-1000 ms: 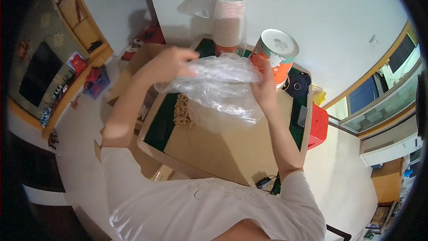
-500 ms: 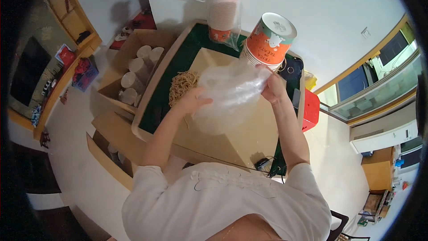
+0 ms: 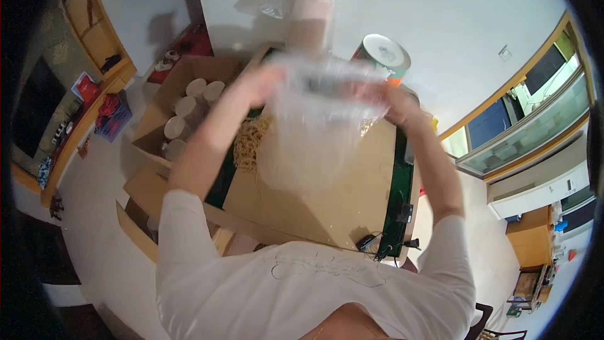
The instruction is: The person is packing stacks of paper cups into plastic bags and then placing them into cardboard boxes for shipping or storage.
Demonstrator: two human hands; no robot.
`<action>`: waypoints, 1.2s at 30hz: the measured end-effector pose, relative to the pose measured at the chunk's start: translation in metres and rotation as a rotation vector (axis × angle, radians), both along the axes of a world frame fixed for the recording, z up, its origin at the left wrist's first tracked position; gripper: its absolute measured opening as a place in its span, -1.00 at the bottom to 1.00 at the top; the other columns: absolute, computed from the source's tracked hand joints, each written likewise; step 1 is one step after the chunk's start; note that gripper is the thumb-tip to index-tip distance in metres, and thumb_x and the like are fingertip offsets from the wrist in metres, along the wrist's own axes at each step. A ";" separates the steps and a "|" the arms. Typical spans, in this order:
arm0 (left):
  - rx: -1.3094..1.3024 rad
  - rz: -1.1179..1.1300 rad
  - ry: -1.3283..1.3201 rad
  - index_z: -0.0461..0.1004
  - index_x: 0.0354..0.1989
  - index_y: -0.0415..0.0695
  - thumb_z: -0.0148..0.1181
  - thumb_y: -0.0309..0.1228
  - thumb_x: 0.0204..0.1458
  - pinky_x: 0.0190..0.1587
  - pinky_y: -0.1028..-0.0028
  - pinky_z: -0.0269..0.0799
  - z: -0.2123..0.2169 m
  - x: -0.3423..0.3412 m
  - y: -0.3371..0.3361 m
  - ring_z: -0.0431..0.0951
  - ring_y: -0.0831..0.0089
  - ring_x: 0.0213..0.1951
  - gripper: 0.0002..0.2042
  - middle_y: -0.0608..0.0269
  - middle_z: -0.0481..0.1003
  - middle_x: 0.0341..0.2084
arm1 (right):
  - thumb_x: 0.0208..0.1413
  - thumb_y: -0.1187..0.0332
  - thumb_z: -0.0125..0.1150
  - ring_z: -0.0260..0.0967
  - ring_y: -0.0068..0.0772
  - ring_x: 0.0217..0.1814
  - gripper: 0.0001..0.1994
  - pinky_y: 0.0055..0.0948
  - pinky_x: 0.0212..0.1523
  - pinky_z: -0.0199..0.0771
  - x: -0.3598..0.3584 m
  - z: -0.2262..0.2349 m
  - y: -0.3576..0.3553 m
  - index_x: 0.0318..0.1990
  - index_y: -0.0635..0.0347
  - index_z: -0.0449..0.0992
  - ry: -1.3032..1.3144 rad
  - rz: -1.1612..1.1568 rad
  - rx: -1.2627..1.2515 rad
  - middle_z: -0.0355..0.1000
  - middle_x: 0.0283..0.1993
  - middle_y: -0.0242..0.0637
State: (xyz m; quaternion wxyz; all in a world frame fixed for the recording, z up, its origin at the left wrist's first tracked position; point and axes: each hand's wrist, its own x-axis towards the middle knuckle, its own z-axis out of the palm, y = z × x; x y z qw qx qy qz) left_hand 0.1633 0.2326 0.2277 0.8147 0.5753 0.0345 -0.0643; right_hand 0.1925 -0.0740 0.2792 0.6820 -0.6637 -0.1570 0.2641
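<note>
The person holds a clear plastic bag (image 3: 318, 126) up in the air above the brown cardboard sheet (image 3: 327, 201) that lies on the table. The left hand (image 3: 261, 85) grips the upper left edge of the bag with closed fingers, and the right hand (image 3: 399, 104) grips the upper right edge, though the blur hides how its fingers lie. The bag hangs down between them, and I cannot tell if anything is inside.

On the sheet's left edge lies a heap of pale rubber bands (image 3: 248, 145). Left of the sheet stands an open cardboard box (image 3: 182, 82) with several white rolls (image 3: 189, 107) standing in it. Behind the sheet is an orange and green drum (image 3: 384, 56) with a white lid, and beside it a tall stack of cups (image 3: 308, 22) in plastic wrap.
</note>
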 end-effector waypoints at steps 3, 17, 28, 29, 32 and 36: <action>-0.018 0.377 -0.337 0.42 -0.33 -0.21 -0.06 -0.27 0.06 -0.34 0.42 0.38 0.191 0.045 -0.014 0.40 0.47 -0.44 -0.75 0.30 0.41 -0.49 | 0.10 0.31 -0.11 0.10 -0.59 -0.62 -0.76 -0.47 -0.59 0.12 0.059 0.147 -0.048 -0.57 0.13 0.35 -1.027 -0.312 -0.026 0.20 -0.64 -0.49; 1.021 0.454 -1.308 0.32 -0.29 -0.19 -0.03 -0.67 -0.18 -0.11 0.15 0.28 0.012 0.115 -0.128 0.40 0.02 -0.23 -0.77 0.05 0.42 -0.36 | -0.21 0.59 -0.08 0.23 -0.20 0.05 -0.59 0.05 0.27 -0.23 0.112 -0.044 -0.136 -0.08 0.29 0.36 -1.540 -0.514 -1.069 0.36 -0.11 -0.15; 1.373 0.416 -1.255 0.35 -0.37 -0.16 -0.02 -0.58 -0.16 0.08 0.14 0.17 -0.069 0.114 -0.123 0.37 0.19 -0.14 -0.86 0.13 0.40 -0.37 | -0.17 0.65 -0.05 0.01 -0.05 0.27 -0.56 0.01 0.22 -0.07 0.077 -0.101 -0.113 -0.03 0.21 0.38 -1.391 -0.516 -0.874 0.17 0.14 -0.03; 1.369 0.413 -1.254 0.35 -0.37 -0.16 -0.02 -0.58 -0.16 0.08 0.14 0.17 -0.068 0.118 -0.125 0.37 0.19 -0.14 -0.86 0.13 0.40 -0.37 | -0.17 0.65 -0.05 0.01 -0.05 0.27 -0.56 0.01 0.22 -0.07 0.082 -0.100 -0.111 -0.03 0.21 0.38 -1.388 -0.516 -0.879 0.17 0.14 -0.03; 1.400 0.521 -1.182 0.33 -0.35 -0.17 0.02 -0.57 -0.18 0.01 0.16 0.22 -0.060 0.134 -0.129 0.38 0.13 -0.19 -0.83 0.07 0.39 -0.42 | -0.11 0.55 -0.03 0.05 0.01 0.23 -0.79 -0.11 0.17 0.05 0.102 -0.089 -0.105 -0.25 0.31 0.41 -1.486 -0.715 -1.000 0.21 0.09 0.07; 1.123 0.364 -0.844 0.30 -0.32 -0.20 0.00 -0.59 -0.19 -0.19 0.18 0.29 -0.051 0.147 -0.126 0.38 0.02 -0.20 -0.81 -0.08 0.39 -0.39 | -0.10 0.54 -0.07 0.30 0.04 -0.15 -0.83 -0.18 -0.14 0.31 0.110 -0.078 -0.096 -0.32 0.29 0.41 -0.987 -0.355 -0.932 0.37 -0.22 -0.01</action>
